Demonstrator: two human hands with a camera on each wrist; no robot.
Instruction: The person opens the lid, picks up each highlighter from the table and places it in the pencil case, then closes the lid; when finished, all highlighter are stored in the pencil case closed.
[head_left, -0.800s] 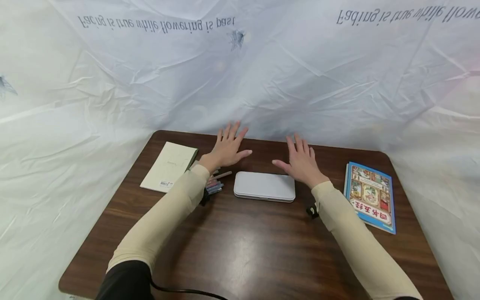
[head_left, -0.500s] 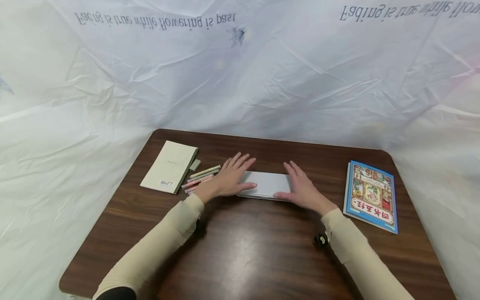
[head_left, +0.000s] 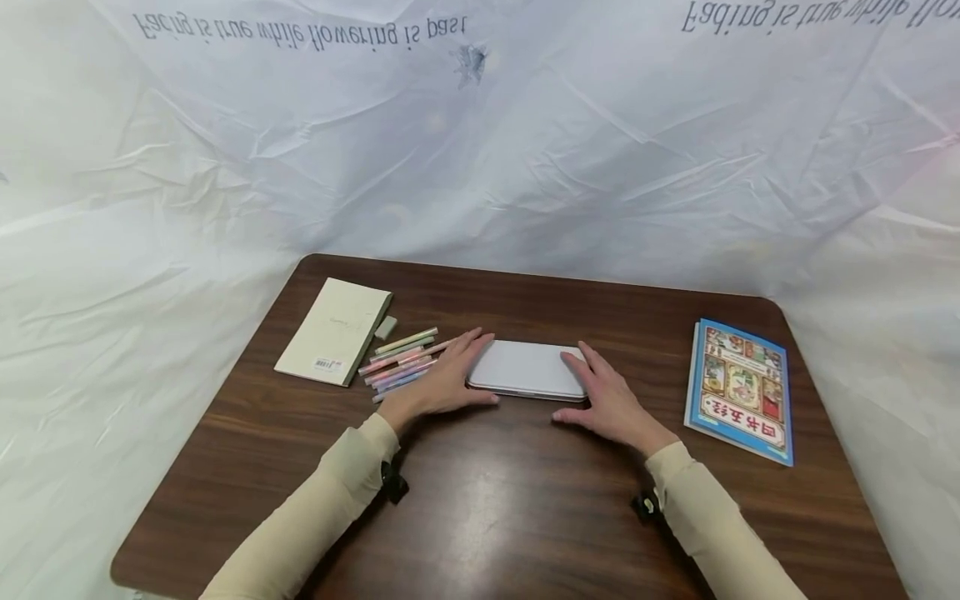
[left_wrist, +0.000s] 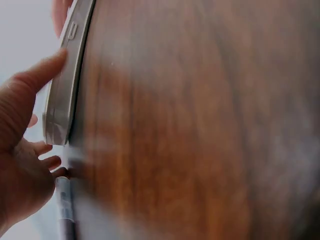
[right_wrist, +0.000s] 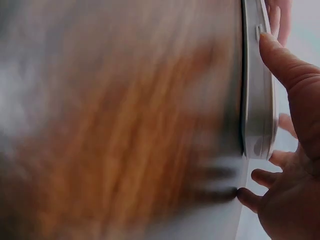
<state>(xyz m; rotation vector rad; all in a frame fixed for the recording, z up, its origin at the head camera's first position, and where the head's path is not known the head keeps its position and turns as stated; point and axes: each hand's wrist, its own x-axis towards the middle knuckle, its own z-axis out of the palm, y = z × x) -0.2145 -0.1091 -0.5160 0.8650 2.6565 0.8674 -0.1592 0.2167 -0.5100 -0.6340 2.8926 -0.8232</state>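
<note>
A flat white pencil case (head_left: 528,367) lies closed on the table between the two hands. Its metal-looking side (left_wrist: 62,95) and small front catch show in the wrist views. My left hand (head_left: 442,385) is at its left end, fingers along the end and thumb stretched in front. At the opposite end is my right hand (head_left: 611,402), fingers reaching by the corner and thumb a little in front of the near edge. Both hands have fingers spread and thumbs out; whether they touch the case is hard to tell. Several coloured pens (head_left: 401,362) lie beside the left hand.
A cream notebook (head_left: 333,332) lies at the left of the brown table (head_left: 480,500), with a small pale eraser-like block (head_left: 386,327) beside it. At the right is a blue-bordered book (head_left: 741,390). A white printed sheet (head_left: 525,167) hangs behind the table.
Both hands have drawn back toward the person from the table's far edge. They passed over the pencil case and now stand at its two ends. The case has stayed in place.
</note>
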